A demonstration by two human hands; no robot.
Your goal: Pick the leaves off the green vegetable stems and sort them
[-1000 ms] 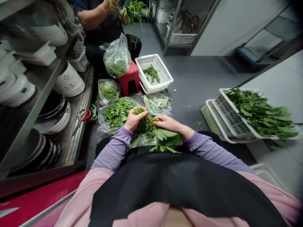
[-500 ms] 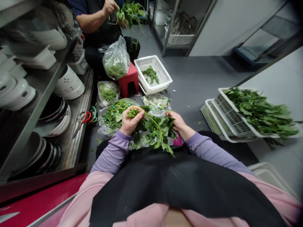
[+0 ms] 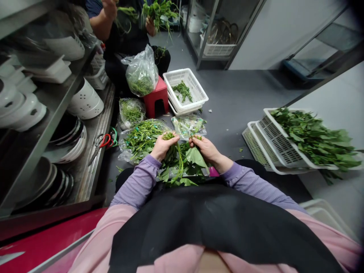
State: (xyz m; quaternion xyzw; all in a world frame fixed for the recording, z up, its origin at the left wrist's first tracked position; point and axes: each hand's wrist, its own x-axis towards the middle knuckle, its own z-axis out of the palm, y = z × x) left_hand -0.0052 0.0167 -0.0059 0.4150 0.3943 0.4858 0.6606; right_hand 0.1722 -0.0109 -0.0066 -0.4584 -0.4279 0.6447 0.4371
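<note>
My left hand is closed around the stem ends of a bunch of leafy greens, whose leaves hang down toward my lap. Close by on the right, my right hand pinches the stem of a broad green leaf between thumb and fingers. The two hands are a short gap apart. Under and beyond them, plastic bags of cut greens lie on the floor, partly hidden by my hands and the bunch.
White baskets with leafy greens stand at right. Ahead are a white basket, a red stool bearing a bag of greens, and a co-worker handling greens. Scissors lie on the left shelf edge.
My right hand has moved left and slightly up, nearer my left hand, and now pinches a leaf stem. The bunch hangs straighter. The co-worker's hands have drawn apart, each with greens.
</note>
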